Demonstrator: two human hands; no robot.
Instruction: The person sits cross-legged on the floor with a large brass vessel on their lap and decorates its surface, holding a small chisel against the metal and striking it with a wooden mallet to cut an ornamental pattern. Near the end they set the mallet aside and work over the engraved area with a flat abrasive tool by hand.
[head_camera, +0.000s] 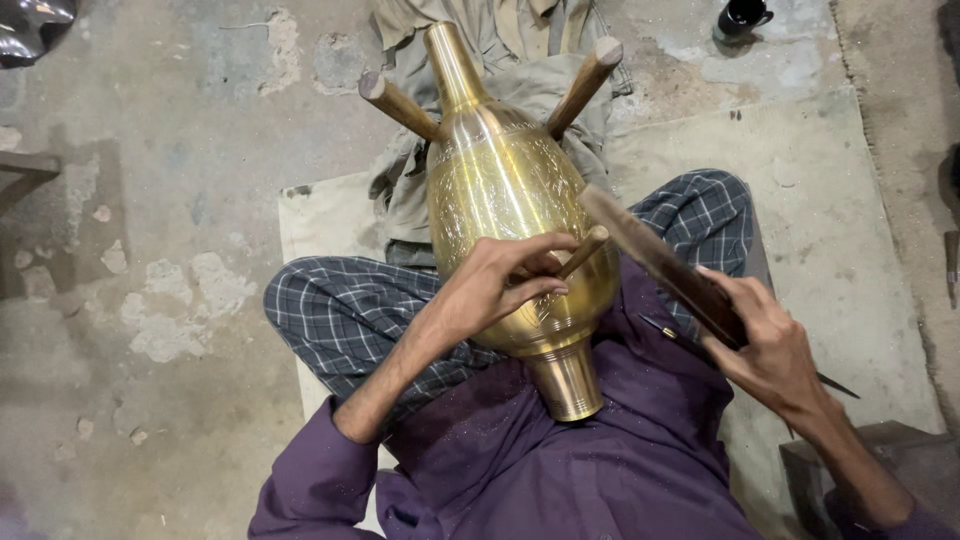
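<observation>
While the brass vase (510, 200) lies across our lap, neck wedged between two wooden pegs (400, 105) beyond it so it keeps steady, our left hand (495, 285) pinches a small chisel (583, 252) against its flank, and our right hand (765, 335), fingers wrapped shut, holds a flat wooden mallet (650, 255) just beside it.

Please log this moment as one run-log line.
left hand: holds thin tool against brass vase | right hand: grips flat wooden mallet | vase: lying between two wooden pegs
</observation>
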